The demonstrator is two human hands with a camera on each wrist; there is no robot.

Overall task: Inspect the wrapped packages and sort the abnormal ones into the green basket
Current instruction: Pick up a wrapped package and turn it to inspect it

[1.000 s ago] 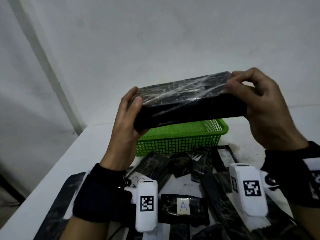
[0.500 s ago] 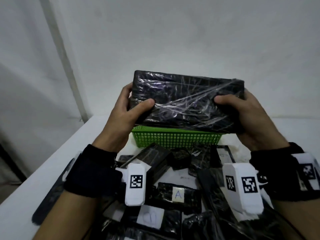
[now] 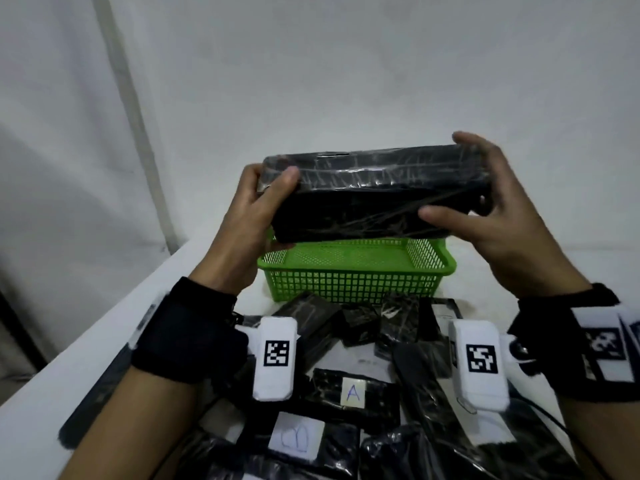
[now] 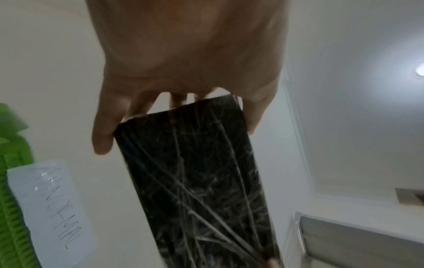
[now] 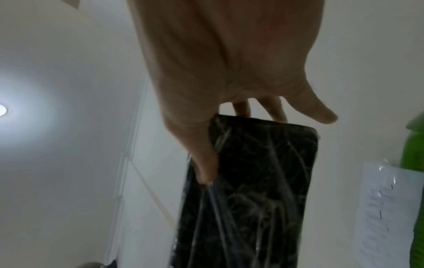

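Wrapped package gripped by left hand, right hand (label "A" below)

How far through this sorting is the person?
Early, it seems. The green basket shows nothing inside where visible, so nothing looks sorted yet. Left hand and right hand hold one large wrapped package above it for inspection. Many wrapped packages lie waiting on the table.

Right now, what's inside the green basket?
The basket looks empty: only its green mesh floor and walls show. The package, held above by the left hand and right hand, hides its far edge, so that strip can't be checked.
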